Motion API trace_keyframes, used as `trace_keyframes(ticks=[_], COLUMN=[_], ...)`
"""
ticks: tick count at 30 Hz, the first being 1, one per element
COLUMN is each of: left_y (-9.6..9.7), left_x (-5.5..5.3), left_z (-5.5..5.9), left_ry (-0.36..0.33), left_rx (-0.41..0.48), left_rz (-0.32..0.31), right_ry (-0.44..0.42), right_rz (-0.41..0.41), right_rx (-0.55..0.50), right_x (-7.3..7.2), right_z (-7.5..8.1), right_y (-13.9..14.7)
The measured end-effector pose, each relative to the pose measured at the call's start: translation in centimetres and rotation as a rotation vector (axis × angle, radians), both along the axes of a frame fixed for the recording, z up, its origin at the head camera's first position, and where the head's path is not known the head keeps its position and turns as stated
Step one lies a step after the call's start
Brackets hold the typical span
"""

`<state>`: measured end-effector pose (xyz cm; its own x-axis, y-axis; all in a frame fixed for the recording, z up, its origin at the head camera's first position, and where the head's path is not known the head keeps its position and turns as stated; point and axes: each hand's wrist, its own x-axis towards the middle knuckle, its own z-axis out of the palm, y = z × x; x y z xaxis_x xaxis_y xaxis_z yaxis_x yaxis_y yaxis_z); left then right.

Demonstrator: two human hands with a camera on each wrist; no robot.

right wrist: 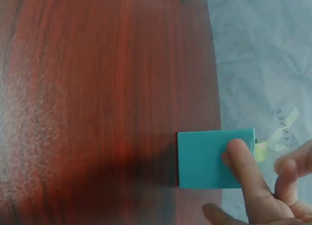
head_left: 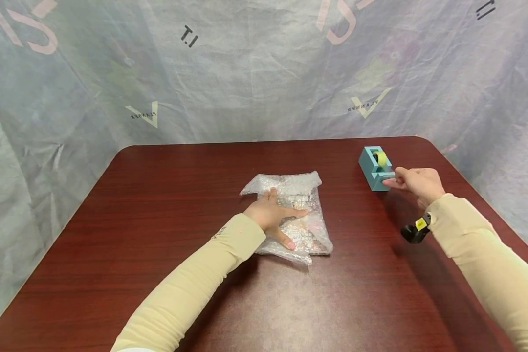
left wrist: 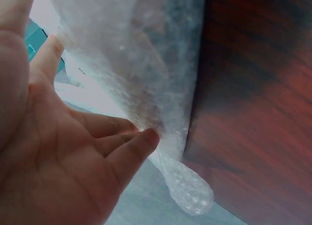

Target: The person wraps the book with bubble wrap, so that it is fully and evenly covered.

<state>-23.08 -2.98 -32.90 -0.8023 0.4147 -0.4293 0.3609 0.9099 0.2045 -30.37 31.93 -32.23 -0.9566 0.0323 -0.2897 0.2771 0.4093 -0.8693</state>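
A bubble-wrapped package point(head_left: 314, 227) lies on the table, its plastic folded over and its contents blurred beneath. My left hand point(head_left: 270, 215) rests on top with fingers spread, pressing the wrap; in the left wrist view, fingertips touch the bubble wrap point(left wrist: 170, 103). To the right, a teal tape dispenser point(head_left: 369, 171) holds a yellow-green tape roll point(head_left: 380, 157). My right hand point(head_left: 422, 185) is at its front end, thumb and forefinger pinching near the cutter, apparently on the tape's clear end. In the right wrist view, another finger lies against the dispenser's front face point(right wrist: 202, 159).
The dark red wooden table point(head_left: 167, 195) has rounded far corners. Behind it and along both sides hangs a grey printed sheet point(head_left: 255, 73). A small black camera point(head_left: 415, 232) hangs below the right wrist.
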Motion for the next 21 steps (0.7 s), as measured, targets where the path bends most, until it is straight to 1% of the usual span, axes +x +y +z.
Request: trace_keyframes(ticks=[3, 7, 15, 17, 21], left_y=[0.0, 0.0, -0.1, -0.1, -0.1], left_x=[0.0, 0.1, 0.1, 0.1, 0.0], left_z=[0.0, 0.1, 0.0, 0.0, -0.1], left_ry=[0.003, 0.005, 0.003, 0.009, 0.009], left_rx=[0.001, 0.011, 0.009, 0.007, 0.007], left_rz=[-0.004, 0.002, 0.012, 0.009, 0.003], right_ry=[0.007, 0.037, 0.099, 0.111, 0.141], right_rz=[0.01, 0.057, 0.119, 0.122, 0.121], right_rx=[0.016, 0.024, -0.053, -0.097, -0.281], right_x=[0.2, 0.4, 0.8, 1.0, 1.4], right_z=[-0.2, -0.2, -0.9, -1.2, -1.9], right_y=[0.2, 0.4, 0.9, 1.1, 1.4])
